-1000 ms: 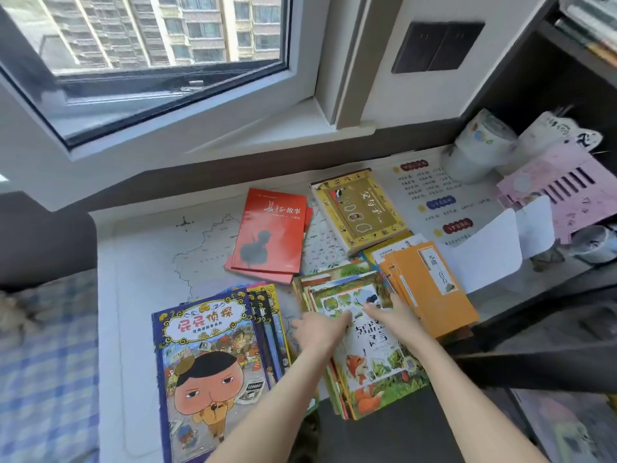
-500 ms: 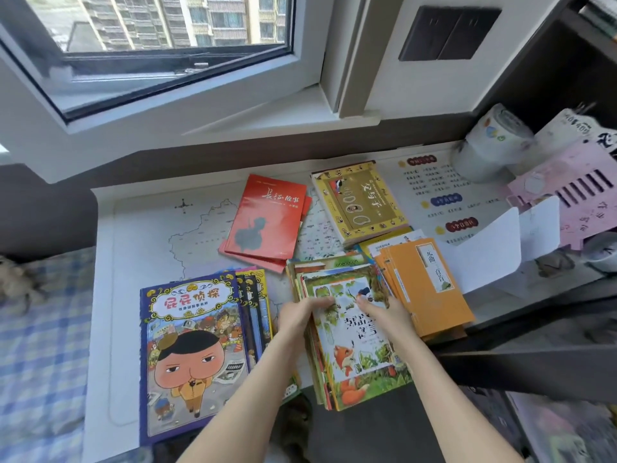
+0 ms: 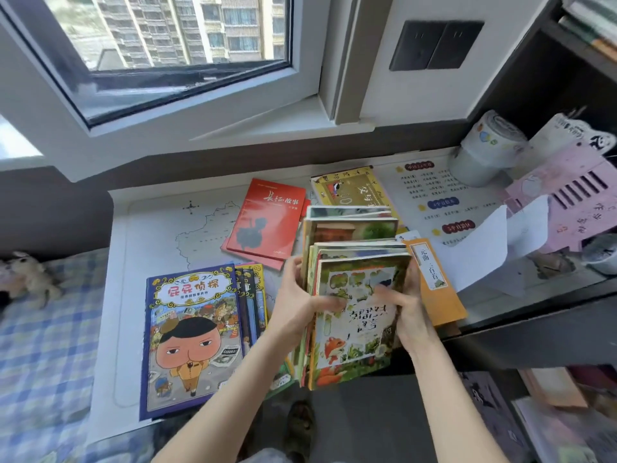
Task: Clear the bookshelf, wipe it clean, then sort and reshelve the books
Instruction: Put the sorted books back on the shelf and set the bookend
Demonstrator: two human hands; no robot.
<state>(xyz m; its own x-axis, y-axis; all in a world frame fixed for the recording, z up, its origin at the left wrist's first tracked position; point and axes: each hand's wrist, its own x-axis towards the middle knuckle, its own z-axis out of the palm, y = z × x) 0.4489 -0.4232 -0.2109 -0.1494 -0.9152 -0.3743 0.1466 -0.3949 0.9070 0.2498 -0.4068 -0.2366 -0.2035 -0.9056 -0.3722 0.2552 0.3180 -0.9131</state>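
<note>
Sunlit window (image 3: 167, 45) and white bench (image 3: 150, 235) frame a person sorting children's books, the bookshelf (image 3: 567, 78) standing dark at the right edge. The left hand (image 3: 297, 305) and right hand (image 3: 410, 309) hold a stack of thin picture books (image 3: 357, 345) raised on end above the near edge of the bench, fingers (image 3: 293, 269) curled round each side edge and both thumbs pressed on the fox-illustrated front cover. Judging by the separate piles, sorting appears to be under way, with reshelving not yet done. The next move likely calls for squaring the uneven stack and keeping a firm two-sided grip, since slim volumes of differing heights could slide out. Readable titles include 长征故事 on the red book (image 3: 267, 225), 屁屁侦探 on the blue detective book (image 3: 193, 335) and 元曲三百首 on the orange book (image 3: 434, 282). Lettering on the yellow book (image 3: 350, 188) is partly hidden, and the title on the held stack is too blurred to read.
</note>
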